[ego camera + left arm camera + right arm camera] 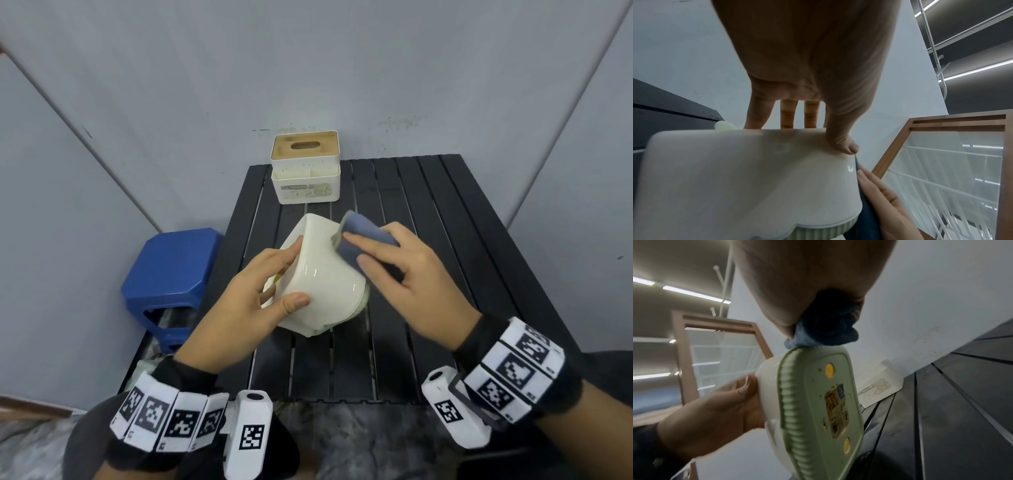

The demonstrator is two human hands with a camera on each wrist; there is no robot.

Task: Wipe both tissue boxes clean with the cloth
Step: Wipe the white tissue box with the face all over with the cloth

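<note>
Black slatted surface (428, 240), frame centre: left hand (253, 294) gripping tilted cream plastic tissue box (322, 274); right hand (404, 274) pinching blue cloth (363, 240), wiping. Next, probably wood-lidded white tissue box (306, 171), upper centre.

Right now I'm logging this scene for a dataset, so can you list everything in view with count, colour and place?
tissue box in hand: 1, cream with green base, tipped, lifted above table centre
second tissue box: 1, white with wooden lid, table's far edge
cloth: 1, blue, pressed on held box
table: 1, black slatted
stool: 1, blue, left of table
left hand: grips held box
right hand: holds cloth
</note>
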